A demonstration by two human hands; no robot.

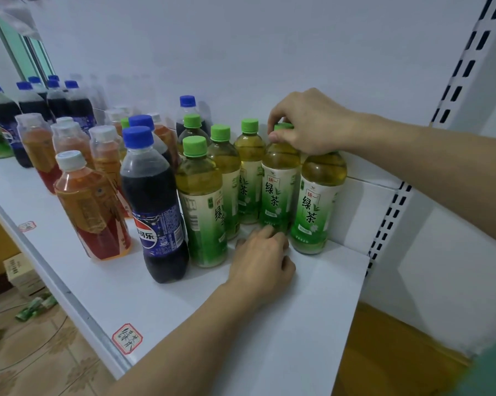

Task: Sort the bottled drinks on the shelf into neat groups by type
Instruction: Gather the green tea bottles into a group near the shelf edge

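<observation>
Right hand (307,124) grip pinches green tea bottle (279,184) cap from above.

Upright green-capped tea bottles (281,192) grouped rightmost, colas (155,207) and orange teas (92,207) leftward.

A red-bordered label sticker (127,338) with handwritten characters sits near the front edge of the white board, and a second, smaller red-bordered sticker (27,226) lies farther left along the same edge. Slotted white uprights (460,68) rise at the right against a white back wall (241,47). Below, on the patterned tiled floor (41,364), stands a stack of pale cartons (22,271), with green packets (36,305) scattered just beside it. A window frame (26,55) shows at the upper left.
</observation>
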